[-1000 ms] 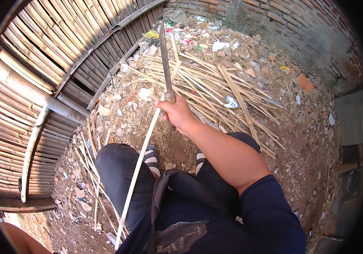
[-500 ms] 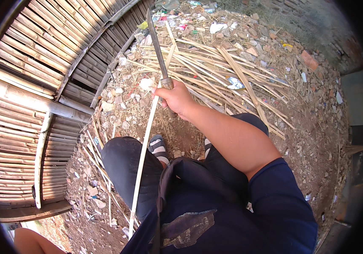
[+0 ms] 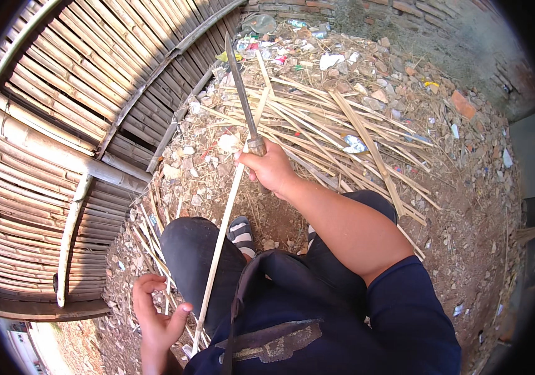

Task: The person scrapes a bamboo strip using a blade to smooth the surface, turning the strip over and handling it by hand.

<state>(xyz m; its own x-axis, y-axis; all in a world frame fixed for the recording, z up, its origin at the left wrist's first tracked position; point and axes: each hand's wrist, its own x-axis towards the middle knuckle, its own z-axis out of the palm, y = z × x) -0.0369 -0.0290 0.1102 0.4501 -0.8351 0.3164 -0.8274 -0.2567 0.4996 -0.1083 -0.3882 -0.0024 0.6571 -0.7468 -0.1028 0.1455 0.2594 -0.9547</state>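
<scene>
My right hand (image 3: 272,167) is closed round the wooden handle of a long, narrow-bladed knife (image 3: 242,94), its blade pointing up and away. The same hand also pinches a long pale bamboo strip (image 3: 220,244) near the thumb. That strip slants down across my left knee toward my lap. Beside its lower end, my left hand (image 3: 158,319) is raised with its fingers apart and slightly curled, holding nothing. Past my right hand, a loose pile of split bamboo strips (image 3: 317,115) lies on the ground.
A bamboo slat wall (image 3: 36,169) runs along the left. More thin strips (image 3: 150,234) lie beside my left knee. Stones, litter and a piece of red brick (image 3: 464,105) cover the ground, with a brick wall (image 3: 405,19) at the back.
My left hand has come up into view at the lower left, beside the strip. The right hand still grips the knife and strip; the whole view has shifted slightly.
</scene>
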